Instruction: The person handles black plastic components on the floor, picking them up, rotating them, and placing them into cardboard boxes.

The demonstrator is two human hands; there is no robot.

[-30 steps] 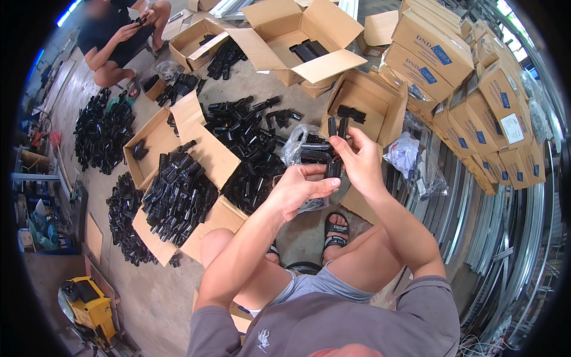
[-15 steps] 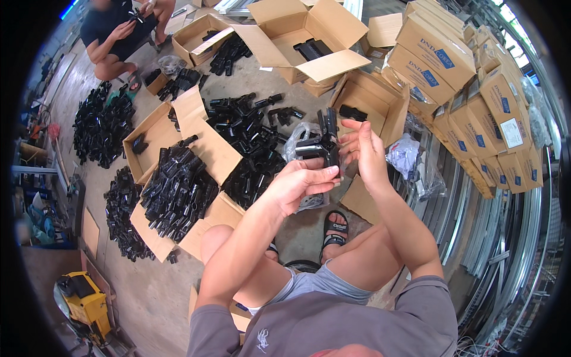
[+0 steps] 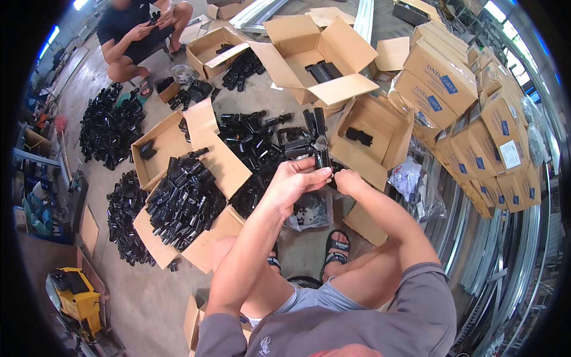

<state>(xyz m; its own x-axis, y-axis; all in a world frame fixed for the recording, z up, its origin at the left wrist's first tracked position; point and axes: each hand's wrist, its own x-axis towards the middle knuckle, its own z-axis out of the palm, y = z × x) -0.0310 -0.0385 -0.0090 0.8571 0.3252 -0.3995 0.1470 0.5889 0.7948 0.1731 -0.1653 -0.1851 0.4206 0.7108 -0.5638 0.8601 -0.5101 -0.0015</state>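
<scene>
My left hand is closed around a glossy black pipe connector with several tube-like arms, holding it up in front of me. Its thumb lies along the lower arm. My right hand is curled into a pinch against the connector's lower right side. Whatever those fingers grip is hidden behind them. Below both hands, a clear plastic bag with small dark bits lies on the floor between my feet. A heap of similar black connectors spreads just beyond my left hand.
An open carton with a few black parts stands beyond my right hand. More black connectors pile on a flattened carton at left. Stacked cartons and long metal profiles line the right. Another person sits at far left, handling a black part.
My right hand, open with fingers spread beside the connector before, has come down and closed at its lower side. My left hand keeps its hold. The whole view has shifted slightly.
</scene>
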